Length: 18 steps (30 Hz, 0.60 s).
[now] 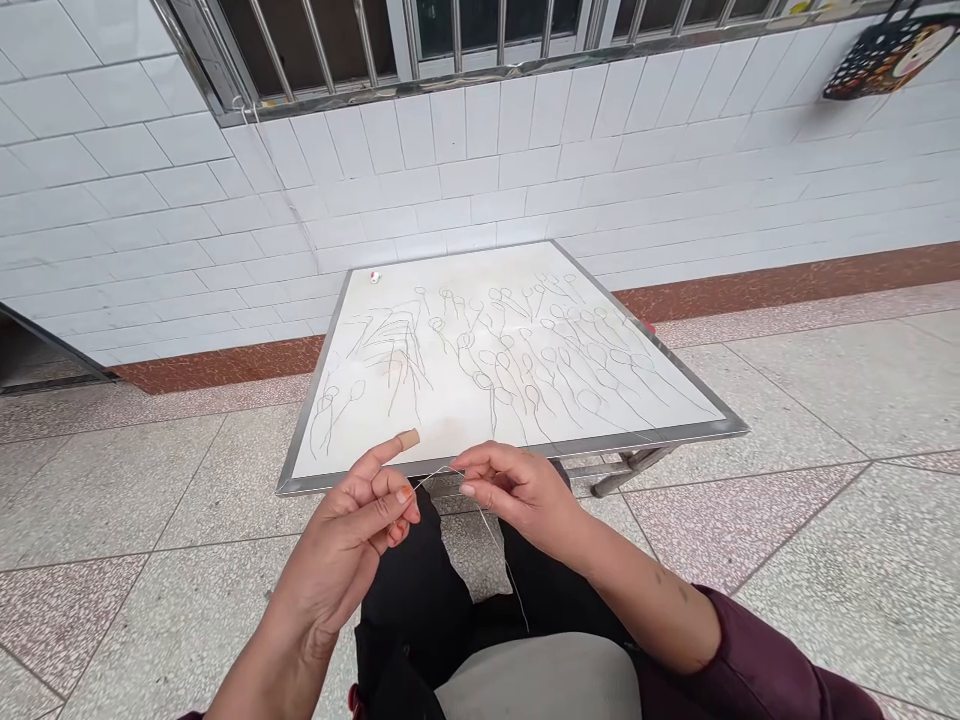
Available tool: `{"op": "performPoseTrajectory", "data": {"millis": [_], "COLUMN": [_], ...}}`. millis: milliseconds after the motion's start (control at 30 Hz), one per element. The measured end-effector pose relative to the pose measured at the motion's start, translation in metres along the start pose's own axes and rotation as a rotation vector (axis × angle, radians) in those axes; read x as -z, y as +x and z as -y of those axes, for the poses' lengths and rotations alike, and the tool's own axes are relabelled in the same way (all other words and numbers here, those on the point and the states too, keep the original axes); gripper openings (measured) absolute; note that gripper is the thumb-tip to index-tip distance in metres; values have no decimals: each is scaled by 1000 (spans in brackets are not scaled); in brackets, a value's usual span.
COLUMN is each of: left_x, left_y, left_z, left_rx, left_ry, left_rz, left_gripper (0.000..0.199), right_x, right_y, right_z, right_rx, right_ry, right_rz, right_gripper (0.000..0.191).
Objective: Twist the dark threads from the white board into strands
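Observation:
A thin pale wire (491,535) runs between my two hands in front of the table's near edge, and its loose end hangs down over my lap. My left hand (367,510) pinches one part of it between thumb and fingers, with the index finger stretched out and a tan band around its tip. My right hand (517,490) grips the wire between thumb and fingertips, where it bends. On the white tabletop lie several looped wire pieces (484,380) with long tails. To their left is a bunch of straighter wires (405,345).
The low table (442,440) has a metal rim and stands by a white tiled wall (480,200). A small white and red object (375,278) lies in its far left corner. A barred window (450,40) is above, and a patterned bag (892,55) hangs at upper right.

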<state>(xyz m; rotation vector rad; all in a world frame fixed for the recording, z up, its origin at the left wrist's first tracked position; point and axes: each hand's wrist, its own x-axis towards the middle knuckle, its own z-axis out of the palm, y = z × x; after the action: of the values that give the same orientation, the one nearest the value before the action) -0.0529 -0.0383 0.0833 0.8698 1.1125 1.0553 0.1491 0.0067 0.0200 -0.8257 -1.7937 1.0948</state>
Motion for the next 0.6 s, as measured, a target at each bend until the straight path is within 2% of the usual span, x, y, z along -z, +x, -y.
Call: {"op": "performPoseTrajectory", "data": {"millis": [100,300,467,600], "left_x": [2,-5,-10,-16], "left_y": [0,5,11,12], "left_z": [-1,6,9,9], "left_rx": [-21,-154,-227,-271], "left_ry": [63,339,447,580], "left_rz": [-11,-21,-28,-75], "left_gripper": [59,49,45,41], "right_x": [-3,-12,-17,-18], "right_y": [-1,-4,-6,-5], "right_z": [1,5,3,1], "right_rx": [11,55,-47,-78], "right_ry": [22,-71,95,100], "right_rz": [-19,-51,-51,-69], "right_gripper": [17,16,13,10]}}
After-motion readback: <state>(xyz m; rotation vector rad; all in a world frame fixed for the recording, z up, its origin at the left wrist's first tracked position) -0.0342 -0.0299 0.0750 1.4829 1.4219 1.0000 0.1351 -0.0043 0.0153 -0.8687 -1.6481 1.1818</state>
